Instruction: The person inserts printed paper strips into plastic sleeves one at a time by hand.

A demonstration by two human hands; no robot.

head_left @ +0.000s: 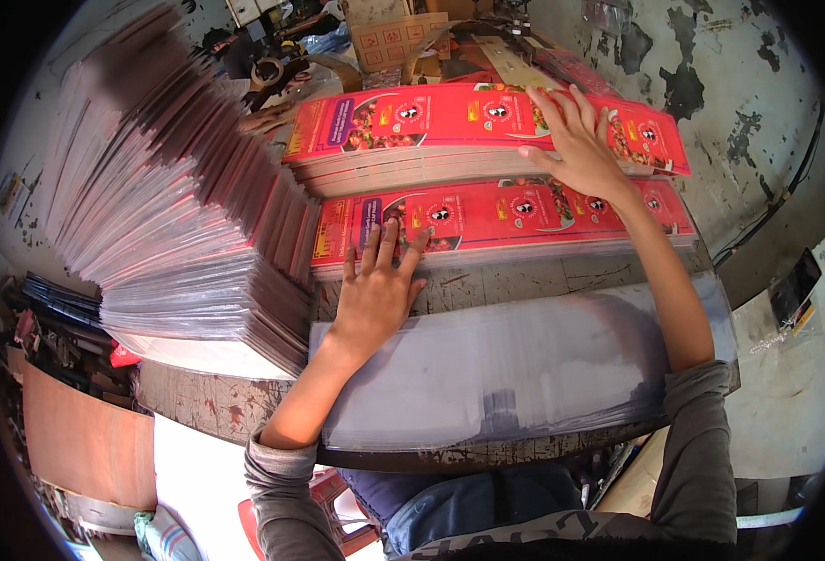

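Observation:
Two stacks of long red printed sheets lie one behind the other on the worn table. On the nearer, lower stack [487, 220], my left hand [378, 285] rests near its left end, fingers spread and fingertips on the top sheet. Farther back stands the taller stack [450, 117]. My right hand [581, 145] lies on its right half, fingers apart and thumb out to the left. Neither hand grips anything. Close to my body is a pile of clear plastic sleeves [497, 365], with my forearms passing over its two ends.
A tall leaning heap of sleeved sheets [179, 215] fills the table's left side. Bare scratched tabletop [525, 280] shows between the nearer stack and the sleeves. Behind are a cardboard box [398, 42] and clutter. A wall with peeling paint [684, 75] rises at the right.

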